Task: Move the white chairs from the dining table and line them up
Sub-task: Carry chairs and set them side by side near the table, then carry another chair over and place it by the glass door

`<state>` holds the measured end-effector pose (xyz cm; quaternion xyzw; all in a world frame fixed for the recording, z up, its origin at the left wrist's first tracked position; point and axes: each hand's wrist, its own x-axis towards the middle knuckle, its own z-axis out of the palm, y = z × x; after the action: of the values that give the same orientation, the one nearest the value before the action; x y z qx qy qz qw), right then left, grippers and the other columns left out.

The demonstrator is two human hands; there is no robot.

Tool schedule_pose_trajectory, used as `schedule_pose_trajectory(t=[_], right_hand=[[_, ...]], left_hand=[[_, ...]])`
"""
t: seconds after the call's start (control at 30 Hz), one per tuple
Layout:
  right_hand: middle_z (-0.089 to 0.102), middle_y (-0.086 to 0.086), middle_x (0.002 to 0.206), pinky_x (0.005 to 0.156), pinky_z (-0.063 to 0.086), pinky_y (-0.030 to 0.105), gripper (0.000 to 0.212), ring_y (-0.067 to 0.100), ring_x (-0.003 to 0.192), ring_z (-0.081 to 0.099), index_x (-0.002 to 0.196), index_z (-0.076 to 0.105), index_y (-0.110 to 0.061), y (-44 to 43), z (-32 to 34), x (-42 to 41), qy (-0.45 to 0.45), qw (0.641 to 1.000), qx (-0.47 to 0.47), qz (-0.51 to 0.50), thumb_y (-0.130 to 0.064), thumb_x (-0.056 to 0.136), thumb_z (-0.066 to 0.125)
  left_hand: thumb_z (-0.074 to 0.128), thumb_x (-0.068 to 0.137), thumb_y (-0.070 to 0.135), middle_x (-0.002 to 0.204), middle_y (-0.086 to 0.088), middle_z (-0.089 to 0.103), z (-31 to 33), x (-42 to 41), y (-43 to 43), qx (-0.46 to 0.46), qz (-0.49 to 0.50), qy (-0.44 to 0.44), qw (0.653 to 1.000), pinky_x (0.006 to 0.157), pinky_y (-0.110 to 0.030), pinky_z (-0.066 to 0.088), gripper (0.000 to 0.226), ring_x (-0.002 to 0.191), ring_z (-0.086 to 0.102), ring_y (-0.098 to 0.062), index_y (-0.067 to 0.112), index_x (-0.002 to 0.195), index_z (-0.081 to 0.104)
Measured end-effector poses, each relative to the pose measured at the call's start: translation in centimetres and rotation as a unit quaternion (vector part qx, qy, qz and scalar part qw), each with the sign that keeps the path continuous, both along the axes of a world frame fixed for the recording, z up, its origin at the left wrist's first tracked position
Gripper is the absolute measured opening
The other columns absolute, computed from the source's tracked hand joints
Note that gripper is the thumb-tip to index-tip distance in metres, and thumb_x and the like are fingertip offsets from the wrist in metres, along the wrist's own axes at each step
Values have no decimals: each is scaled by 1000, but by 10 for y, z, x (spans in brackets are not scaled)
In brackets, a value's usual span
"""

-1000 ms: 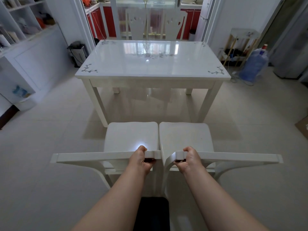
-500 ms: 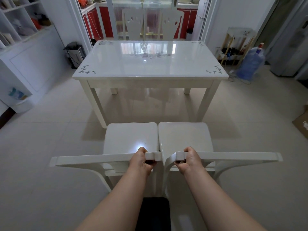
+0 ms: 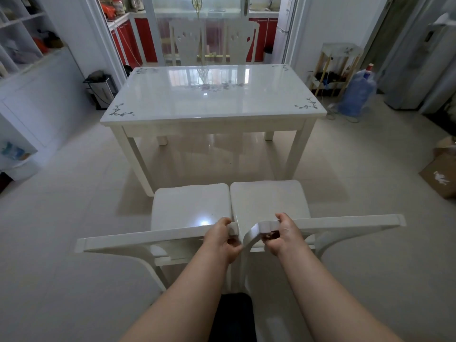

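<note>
Dragged slightly back, both white chairs leave the desk well beyond the fingers gripping their rails; next, square them.

Low in the frame, the left hand grips the top rail of the left white chair and the right hand that of the right white chair, seats side by side before the white tabletop at centre.

Four white chairs, one dining table, one water jug.
</note>
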<state>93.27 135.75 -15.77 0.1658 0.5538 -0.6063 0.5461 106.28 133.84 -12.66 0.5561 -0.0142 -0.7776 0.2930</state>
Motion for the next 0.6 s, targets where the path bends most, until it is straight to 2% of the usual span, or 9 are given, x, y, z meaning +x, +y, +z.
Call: schedule_pose_trajectory(t=[0.07, 0.1, 0.13, 0.23, 0.3, 0.4, 0.5, 0.57, 0.6], right_hand=[[47, 5, 75, 68, 40, 30, 17, 17, 65, 44, 78, 48, -13, 6, 7, -5, 11, 1000, 0, -8, -20, 93, 51], [49, 5, 76, 74, 40, 31, 17, 17, 67, 46, 78, 49, -13, 16, 12, -12, 14, 999, -4, -34, -20, 94, 50], [51, 5, 77, 77, 40, 32, 17, 18, 69, 48, 79, 49, -13, 18, 13, -15, 11, 999, -9, -40, -20, 95, 48], [54, 8, 81, 68, 47, 30, 13, 19, 71, 53, 93, 55, -10, 32, 18, -30, 8, 997, -34, -68, -16, 95, 44], [59, 11, 93, 80, 50, 30, 30, 22, 83, 58, 121, 56, -6, 39, 25, -36, 17, 997, -35, -68, -15, 95, 43], [46, 12, 144, 107, 35, 34, 49, 25, 133, 43, 144, 37, -7, 68, 46, -56, 28, 994, -32, -97, -21, 98, 39], [32, 14, 154, 113, 27, 35, 52, 25, 143, 30, 147, 32, -7, 92, 54, -80, 38, 990, -27, -132, -23, 98, 40], [29, 16, 155, 113, 27, 35, 54, 25, 144, 28, 148, 31, -7, 106, 61, -96, 46, 986, -30, -158, -24, 98, 41], [29, 17, 155, 114, 26, 35, 54, 25, 144, 28, 149, 30, -6, 111, 65, -103, 50, 984, -30, -167, -23, 98, 40]], left_hand=[[52, 95, 19, 128, -26, 50, 13, -10, 9, 2, -61, -2, 998, 96, -43, 46, 49, 114, 55, -38, -3, 137, 38], [51, 95, 18, 139, -27, 43, 21, -18, 18, 3, -107, 0, 994, 106, -43, 38, 57, 127, 47, -37, -5, 143, 30], [51, 95, 18, 137, -26, 46, 23, -20, 21, 2, -121, 12, 993, 108, -43, 36, 55, 127, 48, -36, -6, 141, 32], [47, 95, 16, 86, -17, 50, 27, -31, 26, -5, -138, 44, 989, 92, -42, 44, 19, 76, 51, -28, -3, 97, 48], [45, 96, 16, 84, -16, 50, 21, -34, 22, -15, -136, 33, 990, 99, -43, 42, 22, 75, 51, -28, -4, 87, 49], [44, 96, 17, 81, -14, 50, 28, -52, 31, -23, -182, 38, 982, 91, -40, 45, 24, 73, 51, -26, -2, 81, 50], [43, 93, 16, 70, -9, 37, 35, -75, 35, -24, -213, 63, 975, 58, -31, 36, 24, 59, 36, -22, 6, 71, 41], [42, 93, 16, 70, -9, 37, 41, -93, 40, -26, -230, 65, 971, 58, -29, 35, 23, 59, 37, -21, 7, 72, 41], [42, 94, 16, 73, -10, 42, 44, -100, 43, -32, -233, 63, 970, 66, -30, 42, 20, 65, 43, -22, 6, 76, 44]])
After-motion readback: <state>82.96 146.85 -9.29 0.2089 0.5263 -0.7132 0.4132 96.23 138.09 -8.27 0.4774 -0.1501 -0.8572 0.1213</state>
